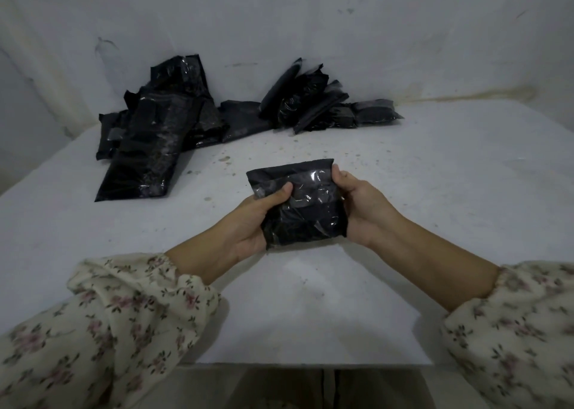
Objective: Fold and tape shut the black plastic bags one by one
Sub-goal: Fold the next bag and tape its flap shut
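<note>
A folded black plastic bag with clear tape strips across its face is held just above the middle of the white table. My left hand grips its left edge, thumb on top. Its right edge is gripped by my right hand, fingers curled over the upper corner. A pile of long, unfolded black bags lies at the back left. Several small folded black packets lean in a heap at the back centre, against the wall.
The white wall rises right behind both piles. The table's near edge runs below my forearms, which wear floral sleeves. Small specks and stains dot the tabletop around the middle.
</note>
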### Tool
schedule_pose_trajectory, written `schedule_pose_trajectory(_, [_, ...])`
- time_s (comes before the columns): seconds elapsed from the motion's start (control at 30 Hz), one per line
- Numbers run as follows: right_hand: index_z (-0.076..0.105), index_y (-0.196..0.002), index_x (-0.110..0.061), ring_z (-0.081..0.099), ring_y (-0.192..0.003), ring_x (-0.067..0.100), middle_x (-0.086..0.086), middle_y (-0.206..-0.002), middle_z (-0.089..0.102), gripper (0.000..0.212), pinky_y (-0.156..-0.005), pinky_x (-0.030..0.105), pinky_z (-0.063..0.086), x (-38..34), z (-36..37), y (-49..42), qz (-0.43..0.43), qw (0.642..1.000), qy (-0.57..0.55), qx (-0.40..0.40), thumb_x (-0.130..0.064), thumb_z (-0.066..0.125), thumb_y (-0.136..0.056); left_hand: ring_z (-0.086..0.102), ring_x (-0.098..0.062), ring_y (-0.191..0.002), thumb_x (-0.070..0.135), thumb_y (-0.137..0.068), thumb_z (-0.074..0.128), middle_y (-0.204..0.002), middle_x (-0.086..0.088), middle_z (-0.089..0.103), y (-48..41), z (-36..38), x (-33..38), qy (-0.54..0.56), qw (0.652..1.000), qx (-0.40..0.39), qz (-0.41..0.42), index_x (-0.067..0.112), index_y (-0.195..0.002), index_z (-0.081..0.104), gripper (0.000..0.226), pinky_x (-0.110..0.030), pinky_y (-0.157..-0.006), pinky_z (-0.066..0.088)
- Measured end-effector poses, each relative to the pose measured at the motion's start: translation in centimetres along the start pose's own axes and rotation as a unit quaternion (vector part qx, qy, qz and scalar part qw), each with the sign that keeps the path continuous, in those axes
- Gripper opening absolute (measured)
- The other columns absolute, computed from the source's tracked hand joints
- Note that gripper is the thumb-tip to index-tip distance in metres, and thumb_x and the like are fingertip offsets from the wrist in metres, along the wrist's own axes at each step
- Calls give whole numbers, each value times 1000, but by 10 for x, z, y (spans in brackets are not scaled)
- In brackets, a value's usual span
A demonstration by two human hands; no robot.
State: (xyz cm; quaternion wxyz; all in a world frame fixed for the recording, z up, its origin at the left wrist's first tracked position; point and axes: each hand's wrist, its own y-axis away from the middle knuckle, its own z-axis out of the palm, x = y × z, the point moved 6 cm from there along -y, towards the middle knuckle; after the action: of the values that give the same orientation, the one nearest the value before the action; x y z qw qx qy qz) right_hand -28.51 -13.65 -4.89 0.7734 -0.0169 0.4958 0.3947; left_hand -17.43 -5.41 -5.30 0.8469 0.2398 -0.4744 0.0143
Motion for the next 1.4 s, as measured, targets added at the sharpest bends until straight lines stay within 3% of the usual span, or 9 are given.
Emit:
schedule_pose_trajectory(0.13, [61,-125,-8,65,-102,33,16,-116,68,41,-72,42,55,11,-4,-4,45,999,1,13,-36,46,-99,70,-25,-100,24,-73,69,-111,-14,71,-2,-1,0,-23,1000,6,3,7,-116,65,46,-36,-78,60])
schedule_pose_trajectory(0.27, [66,-116,-12,67,-100,23,6,-108,72,45,-83,40,55,3,-12,-7,-36,998,49,23,-46,43,-98,70,-26,-99,22,-80,67,-112,-15,70,-5,-6,0,6,999,37,3,5,-121,64,44,-37,-69,61])
schedule_pose_trajectory(0.37, [59,-127,-7,63,-113,26,10,-117,68,46,-87,38,55,3,-10,-4,-35,999,34,-3,-28,61,-87,70,-26,-99,24,-77,68,-112,-15,70,-6,-8,2,24,999,40,7,4,-124,62,51,-37,-69,61])
schedule_pose_trajectory(0.47, [57,-131,-9,62,-113,26,12,-122,66,38,-83,38,58,6,-11,-4,-22,1000,-1,-10,-14,54,-94,70,-25,-99,26,-71,70,-112,-14,70,-4,-7,4,13,999,28,13,5,-123,62,57,-35,-69,60])
schedule_pose_trajectory(0.63, [57,-130,-16,65,-107,25,5,-114,70,46,-87,42,54,2,-11,2,-53,998,46,1,-45,40,-99,72,-21,-91,22,-83,67,-106,-12,73,0,-9,9,-21,998,35,46,6,-113,66,34,-30,-65,60])
schedule_pose_trajectory(0.8, [64,-120,-9,70,-96,26,9,-105,73,38,-81,42,58,-1,2,11,-68,993,99,-11,-27,67,-86,69,-25,-102,33,-80,63,-113,-14,70,9,-2,10,-30,998,-4,54,4,-118,63,47,-33,-81,59])
schedule_pose_trajectory(1.0, [64,-118,-6,70,-95,28,11,-105,73,38,-75,40,58,4,1,11,-60,997,43,32,-27,67,-86,71,-19,-93,48,-100,30,-109,-10,72,14,-5,5,44,999,-7,28,10,-113,62,52,-28,-76,58])
schedule_pose_trajectory(1.23, [69,-101,-11,72,-78,26,6,-86,75,31,-64,39,58,1,-2,12,-48,995,24,83,-38,52,-97,72,-19,-68,20,-103,37,-87,-12,72,9,23,5,49,998,-18,42,5,-93,65,33,-29,-58,59])
schedule_pose_trajectory(1.4, [71,-84,-13,71,-83,29,11,-94,73,23,-75,45,59,-32,-17,12,-143,973,79,166,-31,59,-95,67,-32,-91,68,-94,22,-107,-17,69,-7,37,8,78,997,-5,7,10,-119,63,75,-43,-74,54])
